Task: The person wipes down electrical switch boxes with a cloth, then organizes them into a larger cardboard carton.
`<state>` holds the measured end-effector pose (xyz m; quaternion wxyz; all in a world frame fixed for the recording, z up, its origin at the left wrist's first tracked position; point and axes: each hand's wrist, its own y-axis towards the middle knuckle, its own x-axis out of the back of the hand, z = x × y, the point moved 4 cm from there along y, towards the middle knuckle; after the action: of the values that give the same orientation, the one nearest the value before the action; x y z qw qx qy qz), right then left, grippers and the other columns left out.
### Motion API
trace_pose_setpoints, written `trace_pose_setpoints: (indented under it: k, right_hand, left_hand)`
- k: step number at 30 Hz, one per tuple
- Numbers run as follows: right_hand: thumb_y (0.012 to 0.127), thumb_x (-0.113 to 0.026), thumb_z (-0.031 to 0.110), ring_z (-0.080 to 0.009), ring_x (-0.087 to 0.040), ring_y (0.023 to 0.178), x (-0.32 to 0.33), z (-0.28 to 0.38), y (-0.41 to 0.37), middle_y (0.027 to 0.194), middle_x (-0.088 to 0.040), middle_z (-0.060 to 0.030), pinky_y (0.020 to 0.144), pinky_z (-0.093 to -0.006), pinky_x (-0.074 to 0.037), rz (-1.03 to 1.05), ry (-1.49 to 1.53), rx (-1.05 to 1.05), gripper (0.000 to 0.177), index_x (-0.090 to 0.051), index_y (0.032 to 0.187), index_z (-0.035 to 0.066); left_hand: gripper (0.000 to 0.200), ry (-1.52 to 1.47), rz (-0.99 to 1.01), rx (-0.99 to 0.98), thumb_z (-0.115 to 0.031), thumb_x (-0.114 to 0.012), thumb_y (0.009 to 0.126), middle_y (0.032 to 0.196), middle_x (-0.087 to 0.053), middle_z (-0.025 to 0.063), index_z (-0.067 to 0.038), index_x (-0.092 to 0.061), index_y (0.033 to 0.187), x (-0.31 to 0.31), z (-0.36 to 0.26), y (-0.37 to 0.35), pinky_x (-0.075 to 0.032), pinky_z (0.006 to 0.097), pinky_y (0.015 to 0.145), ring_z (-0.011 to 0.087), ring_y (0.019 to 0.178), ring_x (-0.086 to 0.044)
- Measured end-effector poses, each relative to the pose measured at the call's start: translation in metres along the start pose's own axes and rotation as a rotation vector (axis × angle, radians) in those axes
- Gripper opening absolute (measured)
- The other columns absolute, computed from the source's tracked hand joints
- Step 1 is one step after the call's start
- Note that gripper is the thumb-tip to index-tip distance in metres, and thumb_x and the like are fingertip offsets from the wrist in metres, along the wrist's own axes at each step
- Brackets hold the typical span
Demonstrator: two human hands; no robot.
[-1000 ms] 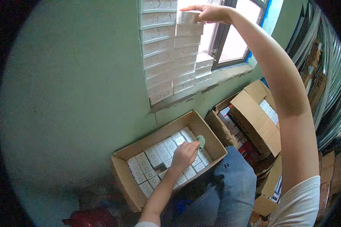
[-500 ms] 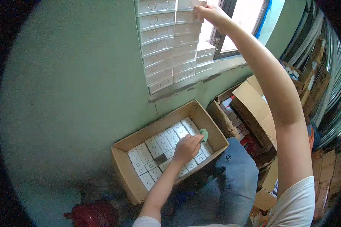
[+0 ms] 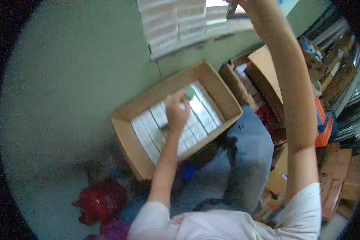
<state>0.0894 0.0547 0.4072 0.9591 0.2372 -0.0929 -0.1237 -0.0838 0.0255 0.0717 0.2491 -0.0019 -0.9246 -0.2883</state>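
Note:
My left hand (image 3: 177, 113) is inside an open cardboard box (image 3: 128, 150), over rows of small white boxes (image 3: 202, 117). It is closed, with a small pale green piece (image 3: 189, 93), perhaps cloth, at its fingertips. Blur hides exactly what the green piece is. Up by the window, my right hand (image 3: 248, 3) is cut off by the top edge, and its fingers cannot be made out. Stacked white boxes (image 3: 160, 28) stand on the sill to its left.
A second cardboard box (image 3: 266, 66) with raised flaps stands right of the first. My bent knee (image 3: 250, 140) is close against the first box. A red object (image 3: 104, 200) lies at lower left. Flattened cardboard (image 3: 336, 172) and long bundled strips (image 3: 344, 94) are on the right.
The view has tipped downward and blurred. My left hand has moved left across the white boxes with the green piece. My right hand has slipped mostly out of the top of the view.

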Motion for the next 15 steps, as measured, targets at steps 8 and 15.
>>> trace_pose_setpoints:
  k: [8,15]
  right_hand:
    - [0.088,-0.061,0.024,-0.0195,-0.063,0.095,-0.058,0.040,-0.289,0.108,-0.064,-0.0164,0.092,-0.0322,-0.046,0.275,0.687,-0.714,0.047,-0.052,0.129,0.002]
    - [0.089,-0.062,0.022,-0.0172,-0.064,0.089,-0.053,0.042,-0.318,0.102,-0.066,-0.0141,0.084,-0.0305,-0.048,0.233,0.822,-0.778,0.038,-0.057,0.120,0.001]
  left_hand:
    - [0.030,-0.228,-0.021,0.547,-0.022,-0.042,0.092,0.075,-0.061,0.0102,-0.002,-0.063,0.086,0.073,0.093,0.004,-0.047,0.0349,0.070,0.0214,0.071,-0.058]
    - [0.048,0.231,1.005,0.598,-0.041,-0.050,0.090,0.099,-0.069,0.0173,0.001,-0.064,0.109,0.053,0.125,-0.045,-0.049,0.0381,0.082,0.0299,0.092,-0.065]
